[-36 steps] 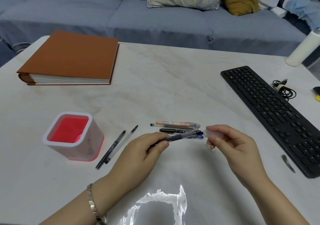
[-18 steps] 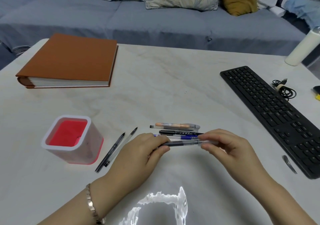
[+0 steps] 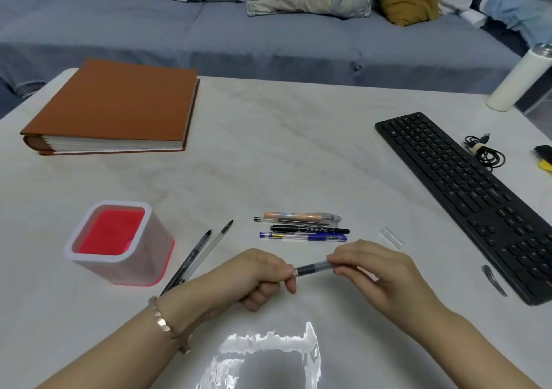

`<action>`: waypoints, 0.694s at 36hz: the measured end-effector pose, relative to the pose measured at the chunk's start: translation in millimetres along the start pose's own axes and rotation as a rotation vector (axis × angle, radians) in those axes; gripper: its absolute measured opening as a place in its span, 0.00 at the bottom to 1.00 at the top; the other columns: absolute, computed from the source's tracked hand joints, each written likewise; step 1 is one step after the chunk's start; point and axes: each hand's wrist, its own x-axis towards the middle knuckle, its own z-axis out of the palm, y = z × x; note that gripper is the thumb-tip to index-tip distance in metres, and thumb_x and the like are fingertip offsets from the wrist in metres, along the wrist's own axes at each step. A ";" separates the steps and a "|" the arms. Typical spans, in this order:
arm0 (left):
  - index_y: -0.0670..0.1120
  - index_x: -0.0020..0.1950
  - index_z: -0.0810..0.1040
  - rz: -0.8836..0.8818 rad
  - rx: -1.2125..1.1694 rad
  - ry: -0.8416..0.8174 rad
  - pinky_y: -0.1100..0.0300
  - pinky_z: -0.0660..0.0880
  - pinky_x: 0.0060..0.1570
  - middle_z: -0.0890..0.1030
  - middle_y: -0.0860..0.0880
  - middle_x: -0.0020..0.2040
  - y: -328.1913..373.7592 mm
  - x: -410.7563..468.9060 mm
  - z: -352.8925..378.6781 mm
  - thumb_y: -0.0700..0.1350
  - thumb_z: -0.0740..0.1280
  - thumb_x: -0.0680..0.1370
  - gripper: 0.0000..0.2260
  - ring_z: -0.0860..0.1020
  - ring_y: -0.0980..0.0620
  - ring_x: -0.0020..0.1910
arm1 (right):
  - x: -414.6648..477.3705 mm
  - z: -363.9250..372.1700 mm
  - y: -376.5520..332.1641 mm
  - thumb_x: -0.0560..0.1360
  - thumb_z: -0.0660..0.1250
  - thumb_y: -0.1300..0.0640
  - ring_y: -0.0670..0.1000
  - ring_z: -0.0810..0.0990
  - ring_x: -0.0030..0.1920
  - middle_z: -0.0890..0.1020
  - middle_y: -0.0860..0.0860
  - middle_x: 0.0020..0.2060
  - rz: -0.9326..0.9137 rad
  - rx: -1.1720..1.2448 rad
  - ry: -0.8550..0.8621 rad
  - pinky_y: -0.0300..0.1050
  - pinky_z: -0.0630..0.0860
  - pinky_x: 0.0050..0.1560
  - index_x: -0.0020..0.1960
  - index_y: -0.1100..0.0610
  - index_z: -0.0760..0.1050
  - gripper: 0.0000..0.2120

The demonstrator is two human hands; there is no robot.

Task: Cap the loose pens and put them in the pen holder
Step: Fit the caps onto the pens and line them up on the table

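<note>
Both hands [image 3: 322, 272] hold pen [image 3: 313, 268] crosswise, left-to-right.

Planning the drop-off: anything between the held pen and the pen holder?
Nothing upright blocks it. The pen is held between the left hand and right hand. Two loose pens lie flat on the table between it and the pen holder, low enough to pass over.

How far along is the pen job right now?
Done: nothing is stowed; the red-lined pen holder looks empty. In hand: the left hand and right hand grip one dark clear-barrelled pen, apparently pressing its cap on. Left: two uncapped pens beside the holder, a cluster of four pens, and a loose clear cap near the black keyboard.
</note>
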 end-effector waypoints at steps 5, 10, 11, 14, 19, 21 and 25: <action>0.54 0.36 0.75 0.117 0.511 0.269 0.62 0.68 0.35 0.73 0.54 0.29 -12.8 15.9 5.2 0.47 0.60 0.77 0.10 0.71 0.56 0.31 | -8.4 -0.3 30.4 0.71 0.63 0.42 0.38 0.76 0.48 0.78 0.33 0.44 0.308 -0.033 -0.077 0.33 0.70 0.55 0.52 0.48 0.78 0.15; 0.50 0.50 0.77 0.201 0.877 0.594 0.55 0.69 0.49 0.78 0.47 0.46 -33.2 22.4 -5.1 0.49 0.58 0.78 0.09 0.72 0.46 0.49 | -9.9 -16.3 62.1 0.74 0.64 0.60 0.60 0.73 0.57 0.77 0.59 0.54 0.676 -0.268 0.272 0.54 0.69 0.60 0.58 0.61 0.73 0.14; 0.50 0.52 0.77 0.202 0.890 0.621 0.55 0.68 0.50 0.77 0.46 0.47 -36.2 23.3 -5.1 0.48 0.59 0.77 0.09 0.71 0.46 0.50 | -9.8 -17.5 67.3 0.74 0.64 0.60 0.61 0.70 0.60 0.75 0.61 0.57 0.764 -0.293 0.254 0.54 0.67 0.62 0.60 0.61 0.72 0.15; 0.50 0.53 0.77 0.229 0.960 0.694 0.57 0.65 0.50 0.76 0.47 0.48 -42.5 26.0 -4.8 0.49 0.60 0.77 0.10 0.71 0.46 0.51 | -8.7 -15.1 78.6 0.74 0.63 0.60 0.63 0.66 0.63 0.72 0.64 0.59 0.891 -0.340 0.164 0.55 0.68 0.60 0.61 0.63 0.71 0.17; 0.47 0.48 0.81 0.277 1.044 0.737 0.55 0.67 0.47 0.78 0.46 0.45 -44.8 25.5 -8.6 0.49 0.64 0.74 0.09 0.73 0.43 0.48 | 0.8 -3.8 78.3 0.76 0.59 0.57 0.62 0.71 0.57 0.76 0.62 0.52 0.847 -0.443 0.108 0.52 0.71 0.50 0.53 0.63 0.76 0.12; 0.46 0.43 0.81 0.289 1.068 0.783 0.55 0.68 0.41 0.78 0.46 0.40 -45.4 22.9 -14.5 0.53 0.61 0.72 0.14 0.75 0.43 0.42 | 5.3 -0.3 72.0 0.78 0.56 0.56 0.63 0.73 0.53 0.78 0.62 0.47 0.774 -0.424 0.121 0.50 0.69 0.45 0.48 0.63 0.76 0.13; 0.43 0.42 0.80 0.266 1.160 0.899 0.53 0.75 0.33 0.79 0.43 0.38 -43.3 8.4 -33.6 0.46 0.59 0.71 0.11 0.77 0.40 0.35 | 15.2 5.9 45.1 0.78 0.55 0.54 0.58 0.75 0.42 0.79 0.57 0.39 0.627 -0.232 0.119 0.46 0.66 0.40 0.44 0.59 0.74 0.13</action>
